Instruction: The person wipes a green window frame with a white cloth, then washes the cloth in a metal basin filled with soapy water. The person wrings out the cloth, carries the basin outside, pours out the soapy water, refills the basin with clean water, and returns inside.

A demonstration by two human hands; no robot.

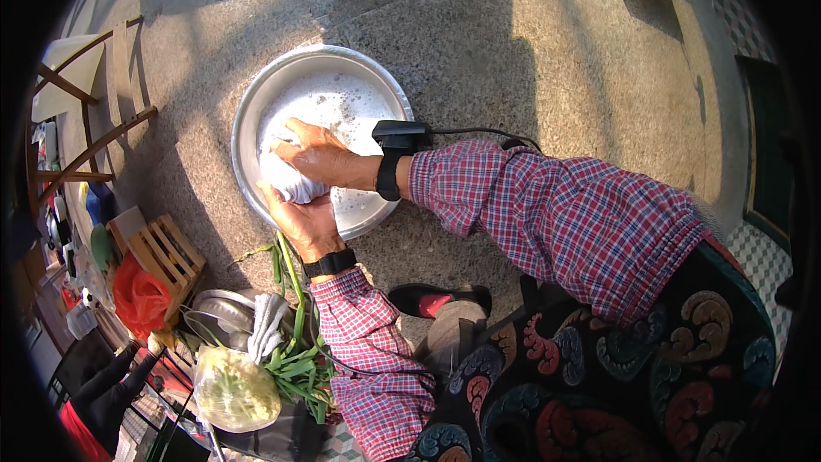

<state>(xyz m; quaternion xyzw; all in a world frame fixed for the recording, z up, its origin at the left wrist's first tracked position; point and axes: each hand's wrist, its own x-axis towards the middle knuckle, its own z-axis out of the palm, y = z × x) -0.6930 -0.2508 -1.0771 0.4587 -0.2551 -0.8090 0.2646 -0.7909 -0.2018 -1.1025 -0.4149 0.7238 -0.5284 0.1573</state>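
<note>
A wide metal basin (245, 186) holding soapy water with bubbles stands on the ground before me. A wet white cloth (292, 181) is bunched between my two hands at the basin's near left side. My right hand (321, 155) grips it from above, fingers curled over it. My left hand (306, 223) lies under its near side at the rim, palm up, with the cloth resting against the fingers. Both wrists wear black straps, and the right one carries a small black device with a cable. Part of the cloth is hidden under my right hand.
Green onions (298, 366), a clear bag of pale vegetables (236, 391), a grey cloth (268, 327) and metal bowls (221, 311) lie at lower left. Beyond are a wooden crate (168, 250), a red plastic bag (138, 295) and a wooden chair (96, 147). Another person (102, 398) is at far lower left.
</note>
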